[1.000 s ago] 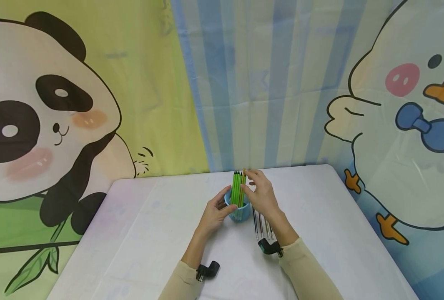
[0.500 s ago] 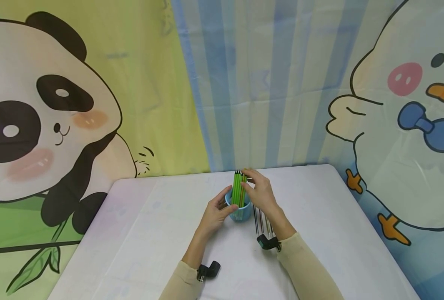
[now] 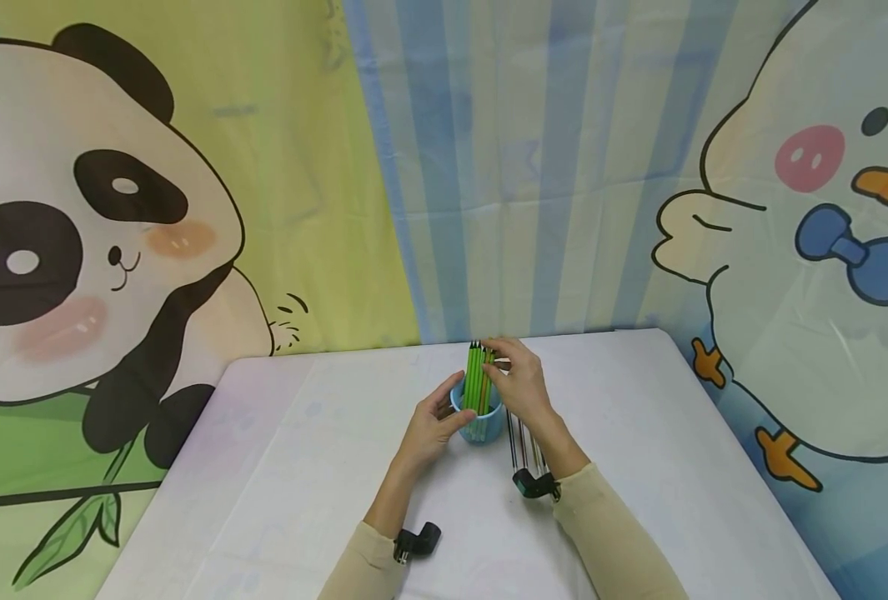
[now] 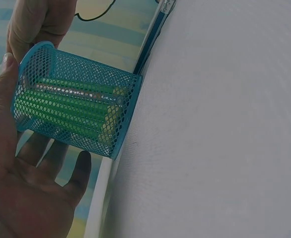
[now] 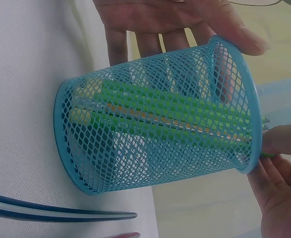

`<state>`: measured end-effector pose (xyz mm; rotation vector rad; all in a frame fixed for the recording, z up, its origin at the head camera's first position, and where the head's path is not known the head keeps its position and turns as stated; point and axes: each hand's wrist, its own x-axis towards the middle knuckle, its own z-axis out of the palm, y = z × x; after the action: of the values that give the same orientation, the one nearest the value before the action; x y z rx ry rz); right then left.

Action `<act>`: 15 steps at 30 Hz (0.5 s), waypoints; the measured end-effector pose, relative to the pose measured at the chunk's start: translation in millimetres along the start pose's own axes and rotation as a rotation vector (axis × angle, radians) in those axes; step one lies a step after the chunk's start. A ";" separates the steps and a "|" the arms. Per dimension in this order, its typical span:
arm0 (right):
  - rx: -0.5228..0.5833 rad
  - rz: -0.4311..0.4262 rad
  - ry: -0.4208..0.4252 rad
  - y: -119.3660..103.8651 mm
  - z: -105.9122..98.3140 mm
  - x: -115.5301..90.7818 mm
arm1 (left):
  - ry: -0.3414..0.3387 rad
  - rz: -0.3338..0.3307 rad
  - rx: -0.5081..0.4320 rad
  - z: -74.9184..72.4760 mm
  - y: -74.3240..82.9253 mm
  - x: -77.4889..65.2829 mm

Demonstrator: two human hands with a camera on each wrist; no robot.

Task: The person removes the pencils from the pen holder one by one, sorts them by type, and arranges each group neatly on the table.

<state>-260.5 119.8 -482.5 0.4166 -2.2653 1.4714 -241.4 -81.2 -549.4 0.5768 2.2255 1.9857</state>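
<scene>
A light blue wire-mesh pencil cup (image 3: pixel 493 429) stands on the white table. Several green pencils (image 3: pixel 474 377) rise from it, points up, with an orange-and-silver one (image 5: pixel 160 120) among them. My left hand (image 3: pixel 426 431) holds the cup from the left, its thumb at the rim and its fingers around the far side. At the pencil tops, my right hand (image 3: pixel 524 385) pinches a pencil between thumb and fingers; which one is partly hidden by the fingers. In the right wrist view that hand (image 5: pixel 283 181) is just beyond the cup's mouth.
Several slim sticks (image 3: pixel 522 446) lie right of the cup, partly under my right forearm; one has a dark blue tapered shaft (image 5: pixel 66 212). Behind the table (image 3: pixel 301 483) hangs a printed curtain (image 3: pixel 504 167). Each wrist wears a small black camera (image 3: pixel 417 542).
The orange-and-silver pencil, which stood a little higher, now sits lower among the green ones. My right hand has shifted slightly left; my left hand stays at the cup.
</scene>
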 end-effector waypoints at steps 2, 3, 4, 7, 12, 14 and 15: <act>-0.001 -0.001 0.007 0.1 0.0 0.0 | -0.001 0.001 0.002 0.0 -0.2 0.0; 0.000 -0.004 0.011 0.2 -0.2 0.1 | -0.002 0.001 0.002 0.1 -0.1 0.0; 0.001 -0.007 0.014 0.4 -0.2 0.3 | -0.002 -0.001 0.003 0.0 -0.1 0.1; 0.004 -0.027 0.024 1.4 0.1 1.2 | -0.003 -0.006 0.001 -0.1 -0.7 0.5; 0.015 -0.062 0.032 1.5 0.7 2.0 | -0.002 -0.011 0.001 0.4 0.3 0.4; 0.019 -0.074 0.035 1.5 0.9 2.1 | -0.001 -0.010 0.004 0.6 0.9 0.2; 0.018 -0.081 0.035 1.6 1.0 2.2 | -0.001 -0.011 0.004 0.6 1.1 0.1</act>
<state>-263.3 119.5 -483.0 0.4788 -2.1834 1.4483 -241.1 -80.5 -548.3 0.5649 2.2271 1.9762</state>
